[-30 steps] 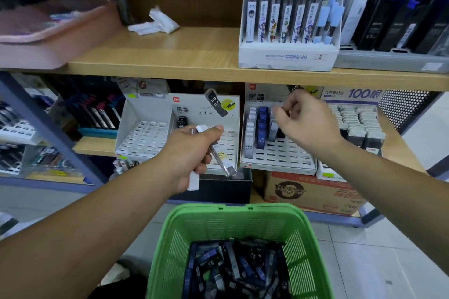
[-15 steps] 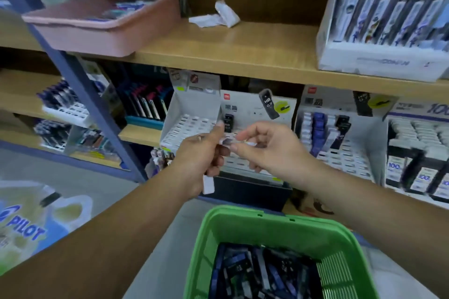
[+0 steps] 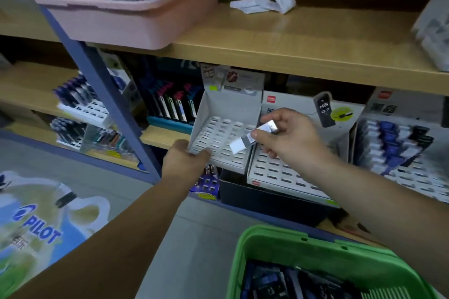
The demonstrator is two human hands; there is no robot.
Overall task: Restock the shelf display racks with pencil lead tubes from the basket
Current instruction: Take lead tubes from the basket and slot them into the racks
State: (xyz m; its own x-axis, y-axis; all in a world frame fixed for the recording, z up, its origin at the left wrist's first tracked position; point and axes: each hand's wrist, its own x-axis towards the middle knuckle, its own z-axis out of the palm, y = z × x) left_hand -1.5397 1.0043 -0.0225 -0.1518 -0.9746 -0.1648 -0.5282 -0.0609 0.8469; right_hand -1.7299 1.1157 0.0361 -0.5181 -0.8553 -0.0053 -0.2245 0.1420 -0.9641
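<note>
White and grey, the pencil lead tube (image 3: 252,139) lies slantwise in the air, its long axis running from lower left to upper right; the pale end points down-left toward the slots, the silvery end up-right into the palm. It is a small flat stick, blurred, so any print on it cannot be read. The right hand (image 3: 290,139) pinches it between thumb and fingertips, just above the seam where the empty white rack (image 3: 218,138) meets the second white rack (image 3: 279,172) beside it. The left hand (image 3: 184,161) is closed on the empty rack's front left corner, thumb on top of the slotted face. Both racks sit on the lower shelf under the wooden shelf board (image 3: 279,48), which carries a pink tub (image 3: 121,14) (it overhangs the edge). At the bottom right the green basket (image 3: 303,245) holds a heap of dark and blue tubes.
</note>
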